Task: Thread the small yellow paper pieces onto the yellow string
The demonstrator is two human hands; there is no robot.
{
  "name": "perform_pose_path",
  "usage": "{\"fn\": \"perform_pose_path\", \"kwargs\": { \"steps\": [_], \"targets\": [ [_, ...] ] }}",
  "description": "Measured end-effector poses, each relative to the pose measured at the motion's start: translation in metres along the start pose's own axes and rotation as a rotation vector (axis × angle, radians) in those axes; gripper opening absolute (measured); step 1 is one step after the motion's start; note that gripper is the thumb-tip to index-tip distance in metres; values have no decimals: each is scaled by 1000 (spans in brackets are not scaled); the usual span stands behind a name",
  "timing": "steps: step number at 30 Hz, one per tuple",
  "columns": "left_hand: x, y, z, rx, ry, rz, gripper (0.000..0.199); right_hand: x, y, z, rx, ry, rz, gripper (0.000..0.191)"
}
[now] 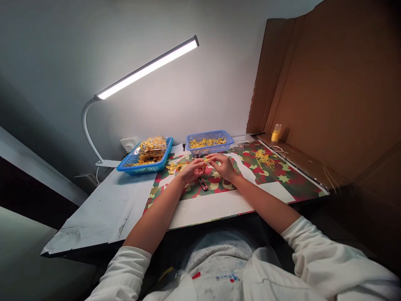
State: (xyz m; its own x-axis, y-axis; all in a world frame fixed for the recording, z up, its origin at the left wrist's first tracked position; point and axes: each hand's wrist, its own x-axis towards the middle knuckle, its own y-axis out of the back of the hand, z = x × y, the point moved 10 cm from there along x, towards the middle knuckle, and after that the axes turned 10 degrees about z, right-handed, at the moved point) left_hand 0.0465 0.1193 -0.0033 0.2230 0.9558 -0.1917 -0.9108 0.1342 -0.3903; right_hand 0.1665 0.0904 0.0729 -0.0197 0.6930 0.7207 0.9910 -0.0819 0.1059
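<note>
My left hand [193,170] and my right hand [222,165] meet over the patterned sheet, fingers pinched around a small yellow piece [206,161] between them. Its shape is mostly hidden by the fingertips. Below the hands lies a dark reddish tool [203,184] with a slotted handle. Loose yellow pieces [175,167] are spread just left of my left hand. Behind the hands stands a blue-violet basket [209,148] holding yellow pieces. Farther right on the sheet is a tangle of yellow strands [265,159].
At the back left, a blue basket [144,168] holds yellow pieces and a clear bag. A lit lamp [147,69] reaches over the table [103,213]. A small bottle with yellow contents [276,133] stands by the cardboard wall [332,92] at the right.
</note>
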Motion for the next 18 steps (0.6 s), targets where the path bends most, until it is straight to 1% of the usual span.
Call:
{"fn": "perform_pose_path", "kwargs": {
  "steps": [2,4,6,9,12,18],
  "targets": [
    [4,4,5,-25,-62,32,29,1,7,6,-21,-18,58,19],
    [6,8,11,-78,-125,68,30,2,11,12,-56,-48,80,18],
    [8,12,16,-135,-170,104,29,1,10,16,-98,-53,49,16],
    [8,14,18,-174,-192,127,32,-1,2,15,-142,-12,-33,13],
    [7,11,16,-163,-173,114,34,-4,-5,13,-161,13,-95,13],
    [3,0,9,-94,-120,0,33,-6,-9,13,-188,43,-133,16]
  ]
}}
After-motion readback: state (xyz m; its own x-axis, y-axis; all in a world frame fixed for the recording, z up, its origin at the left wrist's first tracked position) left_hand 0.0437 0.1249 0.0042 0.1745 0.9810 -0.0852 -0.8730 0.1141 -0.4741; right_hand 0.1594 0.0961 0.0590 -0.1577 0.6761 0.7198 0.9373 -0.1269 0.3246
